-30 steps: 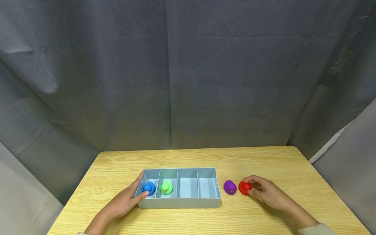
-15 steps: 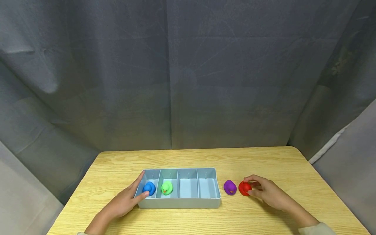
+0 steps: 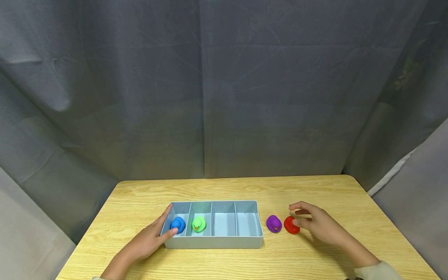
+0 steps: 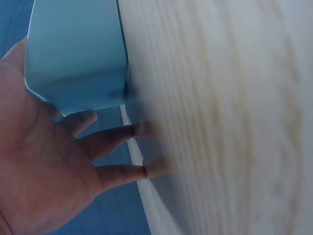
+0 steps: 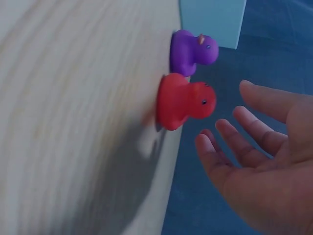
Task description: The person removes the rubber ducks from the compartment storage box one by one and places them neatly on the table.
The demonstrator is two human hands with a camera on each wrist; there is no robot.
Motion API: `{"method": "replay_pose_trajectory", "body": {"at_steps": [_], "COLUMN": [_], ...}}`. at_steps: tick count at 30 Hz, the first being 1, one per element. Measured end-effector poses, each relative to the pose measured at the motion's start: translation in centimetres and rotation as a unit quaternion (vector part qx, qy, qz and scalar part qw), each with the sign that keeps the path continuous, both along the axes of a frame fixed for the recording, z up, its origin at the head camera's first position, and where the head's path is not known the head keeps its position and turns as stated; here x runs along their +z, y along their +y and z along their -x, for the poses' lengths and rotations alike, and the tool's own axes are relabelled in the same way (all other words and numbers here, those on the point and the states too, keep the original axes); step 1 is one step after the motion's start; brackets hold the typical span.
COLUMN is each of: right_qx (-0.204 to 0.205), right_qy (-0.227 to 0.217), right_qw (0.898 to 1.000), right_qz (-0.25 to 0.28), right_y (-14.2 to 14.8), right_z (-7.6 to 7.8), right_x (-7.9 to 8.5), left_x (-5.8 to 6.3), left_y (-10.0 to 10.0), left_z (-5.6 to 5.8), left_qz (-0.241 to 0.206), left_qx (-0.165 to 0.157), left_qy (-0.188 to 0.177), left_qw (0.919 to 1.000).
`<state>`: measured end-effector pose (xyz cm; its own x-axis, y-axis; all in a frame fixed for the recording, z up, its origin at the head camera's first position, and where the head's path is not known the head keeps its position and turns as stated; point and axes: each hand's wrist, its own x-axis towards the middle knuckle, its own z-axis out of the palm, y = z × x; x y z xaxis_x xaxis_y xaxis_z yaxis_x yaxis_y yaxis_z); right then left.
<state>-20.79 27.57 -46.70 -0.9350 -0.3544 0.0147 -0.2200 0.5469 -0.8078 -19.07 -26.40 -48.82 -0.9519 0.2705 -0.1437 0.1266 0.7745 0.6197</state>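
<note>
Left hand [image 3: 148, 238] clasps tray [image 3: 213, 243], likely steadying it;
I see right hand [image 3: 321, 226] wide, gripping nothing; 1 red duck [image 3: 289, 225] beside it.

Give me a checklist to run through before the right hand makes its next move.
1. Left hand on the left end of the four-compartment tray: ok, its thumb lies over the front rim.
2. Red rubber duck and purple rubber duck upright on the table: ok.
3. Right hand gripping the red rubber duck: not ok, the right wrist view shows its fingers apart from it.
4. Two right-hand compartments free: ok, with the blue rubber duck and green rubber duck in the other two.
5. Left thumb clear of the blue rubber duck: cannot tell, they overlap in the head view.
</note>
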Motion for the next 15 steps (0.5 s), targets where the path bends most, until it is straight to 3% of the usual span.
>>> {"method": "replay_pose_trajectory", "body": {"at_steps": [15], "right_qx": [0.009], "right_qy": [0.029], "right_qw": [0.999], "right_qz": [0.019], "right_y": [-3.3], "right_z": [0.6], "right_x": [1.7], "left_x": [0.0], "left_y": [0.0], "left_z": [0.0], "left_qz": [0.003], "left_qx": [-0.002], "left_qy": [0.006], "left_qw": [1.0]}}
